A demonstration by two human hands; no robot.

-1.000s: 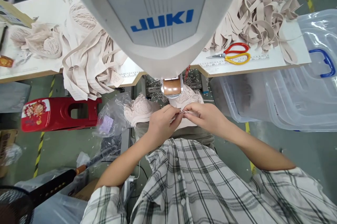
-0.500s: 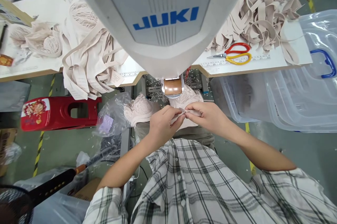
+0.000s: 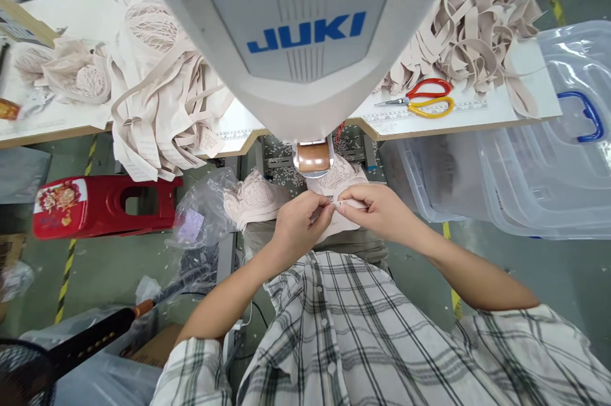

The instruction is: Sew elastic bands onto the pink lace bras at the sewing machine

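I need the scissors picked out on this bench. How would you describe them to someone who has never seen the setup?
Start at the big white JUKI sewing machine and move to the white table on its right. The scissors lie flat near the front edge, below the heap of beige straps. One red and one yellow handle loop make them the only bright item there.

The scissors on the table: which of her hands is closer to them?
Right. The right hand is below the scissors, slightly left; the left hand is farther left, both pinching the fabric.
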